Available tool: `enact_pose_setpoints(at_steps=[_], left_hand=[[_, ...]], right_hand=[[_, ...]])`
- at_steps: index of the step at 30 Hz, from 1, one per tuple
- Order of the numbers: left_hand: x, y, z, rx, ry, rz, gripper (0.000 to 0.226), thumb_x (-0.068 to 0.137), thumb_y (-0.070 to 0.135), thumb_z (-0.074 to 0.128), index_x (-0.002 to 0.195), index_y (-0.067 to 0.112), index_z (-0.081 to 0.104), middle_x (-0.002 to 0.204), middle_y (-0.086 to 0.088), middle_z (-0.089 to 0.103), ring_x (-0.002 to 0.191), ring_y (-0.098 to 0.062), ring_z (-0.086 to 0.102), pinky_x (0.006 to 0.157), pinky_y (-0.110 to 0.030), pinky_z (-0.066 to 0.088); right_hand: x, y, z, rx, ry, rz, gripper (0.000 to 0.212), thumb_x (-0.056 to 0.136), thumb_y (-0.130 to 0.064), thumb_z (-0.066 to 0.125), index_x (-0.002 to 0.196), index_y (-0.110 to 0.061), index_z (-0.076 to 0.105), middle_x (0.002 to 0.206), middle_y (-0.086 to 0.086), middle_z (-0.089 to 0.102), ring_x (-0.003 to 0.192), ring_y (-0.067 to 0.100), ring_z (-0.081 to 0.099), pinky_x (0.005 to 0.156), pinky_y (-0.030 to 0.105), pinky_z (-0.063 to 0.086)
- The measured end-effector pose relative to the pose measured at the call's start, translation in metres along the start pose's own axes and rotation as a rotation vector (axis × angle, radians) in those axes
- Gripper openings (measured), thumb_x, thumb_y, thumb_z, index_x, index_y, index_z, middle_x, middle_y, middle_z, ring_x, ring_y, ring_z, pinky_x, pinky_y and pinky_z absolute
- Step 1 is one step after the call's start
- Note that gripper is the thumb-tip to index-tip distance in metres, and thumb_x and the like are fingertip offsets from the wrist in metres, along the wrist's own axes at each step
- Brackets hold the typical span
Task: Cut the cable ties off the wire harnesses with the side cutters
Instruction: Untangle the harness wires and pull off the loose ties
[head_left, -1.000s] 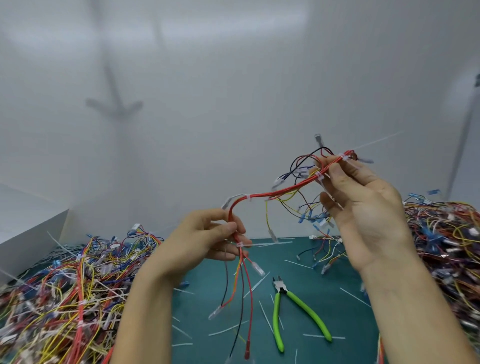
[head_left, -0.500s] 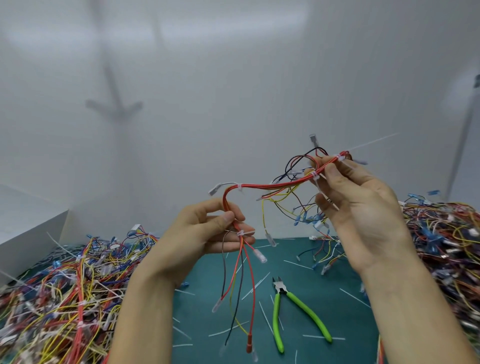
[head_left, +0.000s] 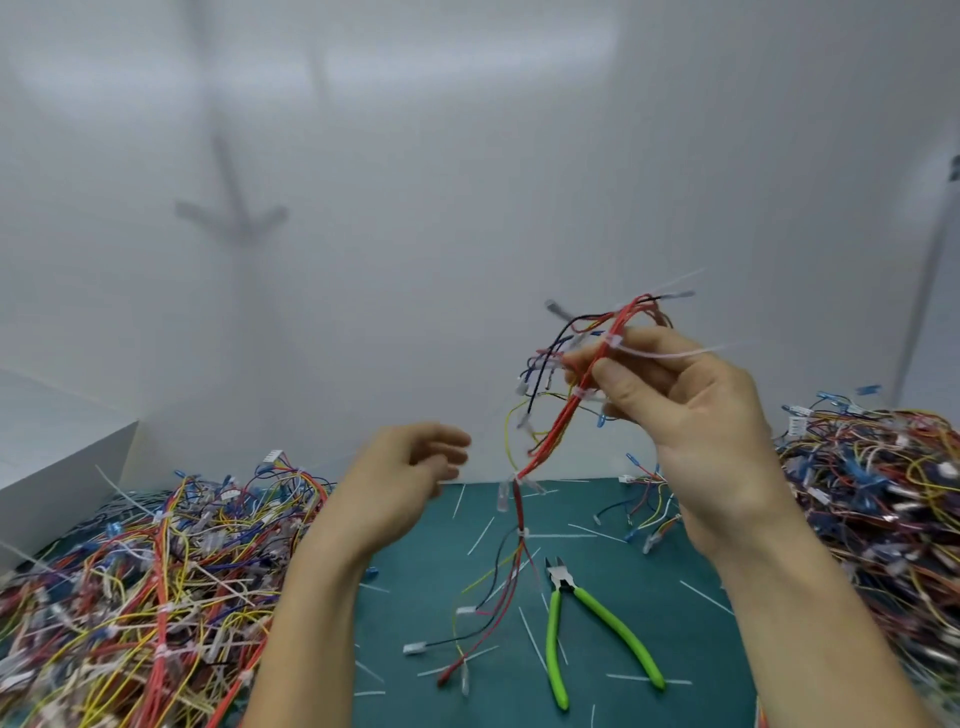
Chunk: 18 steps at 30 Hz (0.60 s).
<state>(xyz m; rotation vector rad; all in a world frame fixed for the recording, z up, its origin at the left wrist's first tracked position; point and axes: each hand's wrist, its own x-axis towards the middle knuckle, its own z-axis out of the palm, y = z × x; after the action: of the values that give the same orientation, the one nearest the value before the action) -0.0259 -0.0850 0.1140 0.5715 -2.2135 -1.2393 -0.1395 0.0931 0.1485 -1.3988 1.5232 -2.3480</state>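
Above the teal mat (head_left: 691, 654), a wire harness (head_left: 550, 441) is held up by the right hand (head_left: 696, 415) alone.

The upper part of the harness is pinched between the thumb and fingertips (head_left: 654, 348) of the right hand, right by a white cable tie (head_left: 613, 341) whose long tail sticks out to the right; the left hand (head_left: 410, 478), by which the lower strands were pinched half a second ago, has been taken off and is seen blurred, fingers loosely curled on nothing; the harness is thus left hanging, its loose ends over the mat near the side cutters (head_left: 561, 577), which lie untouched; several ties are still on, so cutting here is judged not begun, with a hand now freed for the tool; cut tie ends (head_left: 480, 535) are strewn on the mat; a left heap (head_left: 156, 571) and a right heap (head_left: 872, 493) of harnesses are piled at its sides; a plain white wall (head_left: 467, 208) is behind.
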Motion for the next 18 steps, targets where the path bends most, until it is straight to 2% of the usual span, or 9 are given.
enact_pose_setpoints(at_steps=[2, 4, 6, 10, 12, 14, 16, 18], left_hand=[[-0.001, 0.008, -0.002, -0.171, 0.164, 0.087, 0.028, 0.100, 0.002, 0.045, 0.102, 0.016, 0.069, 0.102, -0.001, 0.074, 0.104, -0.018, 0.069, 0.084, -0.025, 0.053], [-0.004, 0.017, -0.007, -0.341, 0.200, 0.168, 0.028, 0.103, 0.014, 0.044, 0.101, 0.017, 0.071, 0.102, 0.002, 0.075, 0.104, -0.012, 0.069, 0.087, -0.026, 0.055], [-0.008, 0.024, -0.011, -0.427, 0.140, 0.170, 0.035, 0.104, 0.030, 0.041, 0.100, 0.017, 0.074, 0.103, 0.003, 0.076, 0.102, -0.010, 0.070, 0.086, -0.030, 0.055], [-0.011, 0.029, -0.004, -0.358, 0.002, -0.037, 0.055, 0.099, 0.053, 0.037, 0.088, 0.019, 0.080, 0.093, -0.003, 0.078, 0.091, -0.015, 0.073, 0.085, -0.034, 0.057], [-0.011, 0.031, 0.001, -0.418, 0.029, -0.077, 0.050, 0.092, 0.056, 0.046, 0.082, 0.021, 0.081, 0.091, -0.003, 0.078, 0.083, -0.015, 0.073, 0.075, -0.028, 0.059], [-0.010, 0.029, 0.001, -0.441, 0.058, -0.071, 0.041, 0.076, 0.058, 0.060, 0.079, 0.023, 0.081, 0.089, -0.001, 0.078, 0.077, -0.012, 0.071, 0.067, -0.024, 0.055], [-0.009, 0.026, -0.001, -0.452, 0.057, -0.044, 0.033, 0.068, 0.051, 0.068, 0.081, 0.024, 0.081, 0.086, 0.002, 0.077, 0.072, -0.011, 0.065, 0.068, -0.023, 0.050], [-0.009, 0.023, -0.005, -0.511, 0.042, 0.001, 0.025, 0.069, 0.040, 0.069, 0.084, 0.023, 0.081, 0.081, 0.003, 0.076, 0.069, -0.007, 0.062, 0.068, -0.021, 0.047]], right_hand=[[0.000, 0.003, 0.003, -0.119, -0.099, -0.025, 0.022, 0.089, 0.005, 0.063, 0.089, -0.015, 0.072, 0.089, -0.001, 0.078, 0.083, 0.005, 0.072, 0.071, 0.011, 0.051], [-0.002, 0.007, 0.006, -0.271, -0.217, -0.015, 0.022, 0.090, 0.004, 0.064, 0.089, -0.017, 0.072, 0.089, -0.003, 0.077, 0.087, 0.009, 0.073, 0.079, 0.017, 0.054], [-0.004, 0.010, 0.010, -0.474, -0.315, -0.025, 0.018, 0.090, -0.003, 0.068, 0.089, -0.020, 0.073, 0.086, -0.009, 0.076, 0.084, 0.006, 0.071, 0.080, 0.022, 0.054], [-0.013, 0.016, 0.024, -0.769, -0.507, -0.088, 0.008, 0.090, -0.020, 0.069, 0.088, -0.028, 0.070, 0.086, -0.008, 0.071, 0.083, 0.014, 0.064, 0.080, 0.038, 0.050], [-0.017, 0.018, 0.031, -0.845, -0.576, -0.090, 0.006, 0.092, -0.024, 0.066, 0.091, -0.030, 0.067, 0.091, -0.008, 0.070, 0.087, 0.016, 0.061, 0.081, 0.039, 0.049], [-0.018, 0.020, 0.034, -0.913, -0.615, -0.083, 0.005, 0.093, -0.025, 0.063, 0.094, -0.030, 0.065, 0.095, -0.007, 0.069, 0.090, 0.018, 0.060, 0.081, 0.039, 0.049], [-0.018, 0.021, 0.034, -0.938, -0.625, -0.047, 0.007, 0.094, -0.025, 0.062, 0.097, -0.030, 0.066, 0.096, -0.007, 0.070, 0.092, 0.016, 0.061, 0.083, 0.038, 0.050], [-0.017, 0.021, 0.032, -0.948, -0.609, 0.002, 0.009, 0.093, -0.024, 0.064, 0.098, -0.030, 0.069, 0.098, -0.011, 0.072, 0.094, 0.011, 0.063, 0.086, 0.036, 0.050]])
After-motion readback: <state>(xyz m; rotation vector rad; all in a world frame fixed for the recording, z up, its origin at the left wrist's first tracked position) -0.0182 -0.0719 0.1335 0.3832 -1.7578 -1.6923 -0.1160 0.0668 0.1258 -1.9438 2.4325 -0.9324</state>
